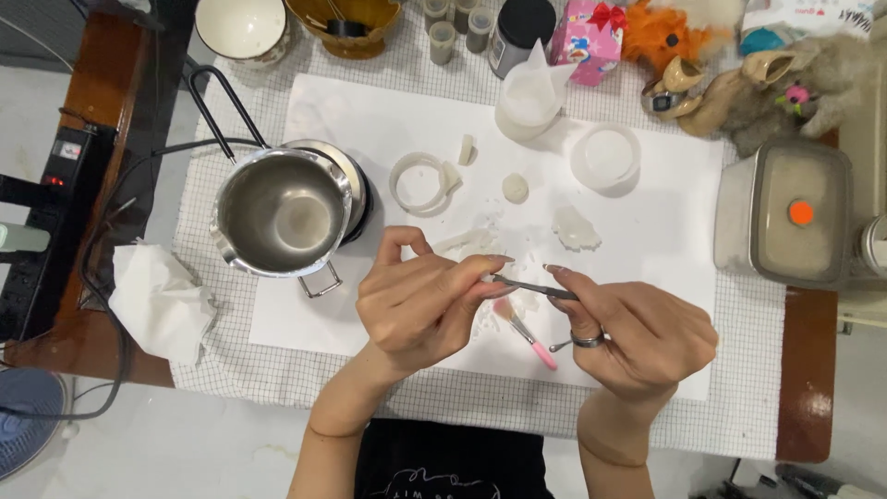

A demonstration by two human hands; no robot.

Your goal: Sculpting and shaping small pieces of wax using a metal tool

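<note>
my right hand (637,334) pinches a thin metal tool (536,288) low while my left hand (420,305) closes its fingertips on the tip to steady it, above the white paper (370,120), steel pot (282,212) at ten o'clock.

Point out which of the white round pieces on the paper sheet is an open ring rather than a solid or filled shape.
It is the white ring just right of the steel pot: the paper sheet shows through its middle. The small disc is solid, and the round mould looks filled.
</note>
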